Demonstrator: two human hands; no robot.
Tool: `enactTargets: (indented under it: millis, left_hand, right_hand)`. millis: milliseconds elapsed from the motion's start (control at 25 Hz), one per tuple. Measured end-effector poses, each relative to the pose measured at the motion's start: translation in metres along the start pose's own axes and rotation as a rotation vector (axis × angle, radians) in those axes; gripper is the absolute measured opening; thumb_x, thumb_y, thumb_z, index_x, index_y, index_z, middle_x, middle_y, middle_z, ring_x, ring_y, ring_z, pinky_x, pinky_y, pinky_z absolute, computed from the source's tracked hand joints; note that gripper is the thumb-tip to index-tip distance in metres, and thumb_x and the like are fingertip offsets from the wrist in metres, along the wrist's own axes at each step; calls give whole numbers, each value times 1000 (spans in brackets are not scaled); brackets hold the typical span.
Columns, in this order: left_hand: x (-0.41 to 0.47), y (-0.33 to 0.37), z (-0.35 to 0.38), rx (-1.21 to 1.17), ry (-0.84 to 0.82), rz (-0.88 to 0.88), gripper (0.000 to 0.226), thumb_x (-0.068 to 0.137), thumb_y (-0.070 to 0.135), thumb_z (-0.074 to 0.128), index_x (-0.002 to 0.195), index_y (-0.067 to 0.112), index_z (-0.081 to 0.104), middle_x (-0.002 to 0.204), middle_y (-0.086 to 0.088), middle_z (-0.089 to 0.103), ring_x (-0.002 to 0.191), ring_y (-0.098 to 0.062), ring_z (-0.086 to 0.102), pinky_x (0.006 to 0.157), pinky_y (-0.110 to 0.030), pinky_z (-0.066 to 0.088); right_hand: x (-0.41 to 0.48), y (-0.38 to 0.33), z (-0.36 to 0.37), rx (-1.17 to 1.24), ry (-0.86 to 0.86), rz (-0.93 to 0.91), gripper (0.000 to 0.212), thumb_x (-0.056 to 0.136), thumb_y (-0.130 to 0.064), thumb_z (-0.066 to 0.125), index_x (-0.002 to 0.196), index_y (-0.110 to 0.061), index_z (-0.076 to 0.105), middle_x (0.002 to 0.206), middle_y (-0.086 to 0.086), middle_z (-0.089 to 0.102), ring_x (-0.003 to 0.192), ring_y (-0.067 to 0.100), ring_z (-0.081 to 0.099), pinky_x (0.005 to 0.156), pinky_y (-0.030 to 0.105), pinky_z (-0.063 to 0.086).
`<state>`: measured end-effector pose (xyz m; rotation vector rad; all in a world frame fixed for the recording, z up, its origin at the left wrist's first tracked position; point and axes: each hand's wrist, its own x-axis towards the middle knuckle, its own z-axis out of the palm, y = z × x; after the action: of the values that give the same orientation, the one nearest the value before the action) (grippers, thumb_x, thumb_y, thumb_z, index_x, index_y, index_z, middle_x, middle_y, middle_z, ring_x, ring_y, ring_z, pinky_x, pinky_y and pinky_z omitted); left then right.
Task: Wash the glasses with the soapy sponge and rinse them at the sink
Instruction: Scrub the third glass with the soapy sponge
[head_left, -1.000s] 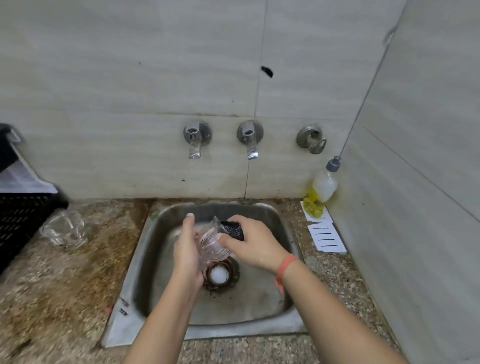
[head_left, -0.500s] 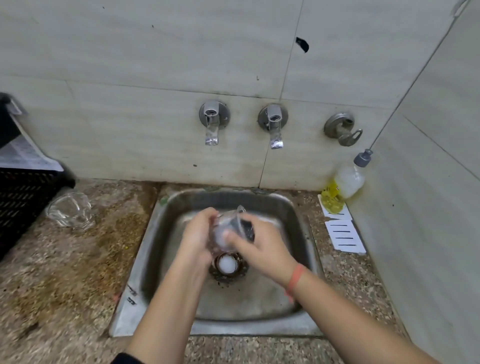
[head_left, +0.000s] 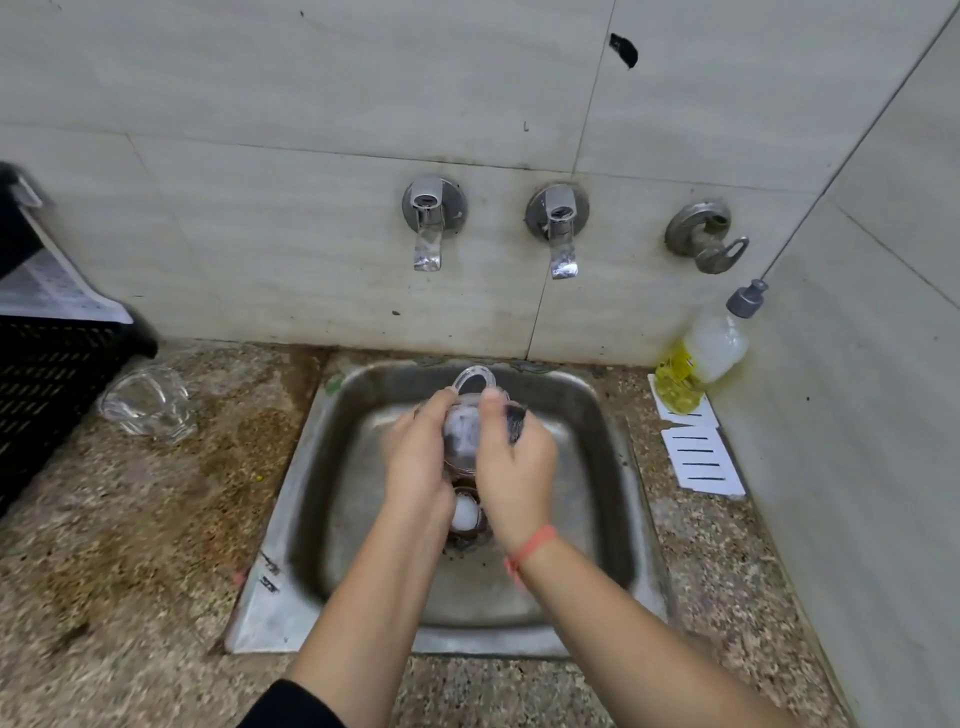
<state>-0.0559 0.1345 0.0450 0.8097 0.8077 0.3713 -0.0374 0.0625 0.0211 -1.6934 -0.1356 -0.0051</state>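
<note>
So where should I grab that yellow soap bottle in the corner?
Take the soap bottle round its clear middle, below the grey cap, coming from the sink side. It leans into the corner, with wall behind and to its right, so only that side is open. The body looks rounded, so wrapping your fingers round it probably beats pinching.

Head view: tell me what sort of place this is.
Probably a kitchen wash-up corner: steel sink set in a stone counter, taps on the tiled wall, soap bottle beside it.
</note>
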Motion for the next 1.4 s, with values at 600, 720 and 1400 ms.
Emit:
enactTargets:
  millis: [600, 720, 1400]
  left_hand:
    - [-2, -7, -7, -136, -212, 89, 18, 87, -1, 58, 99, 12, 62, 76, -4, 65, 71, -18, 62, 73, -33, 50]
    - [-4, 1, -4, -94, -207, -267, 20, 90, 26, 62, 98, 9, 66, 91, -12, 68, 77, -23, 66, 77, -35, 53]
    - [5, -12, -4, -99, -179, 68, 26, 83, 1, 66, 105, 9, 54, 97, -11, 66, 91, -26, 61, 99, -48, 45]
  right_hand:
    - [18, -12, -10, 401, -201, 694, 38, 89, -37, 59, 105, -4, 68, 100, 14, 72, 80, 24, 69, 66, 30, 55]
    - [-1, -6, -13, -171, -20, -181, 41, 87, -48, 48, 84, -11, 66, 75, 0, 69, 69, 13, 62, 64, 27, 46]
    - [16, -20, -7, 651, -130, 803, 35, 93, -37, 55, 95, -4, 65, 87, 14, 70, 73, 27, 68, 68, 35, 56]
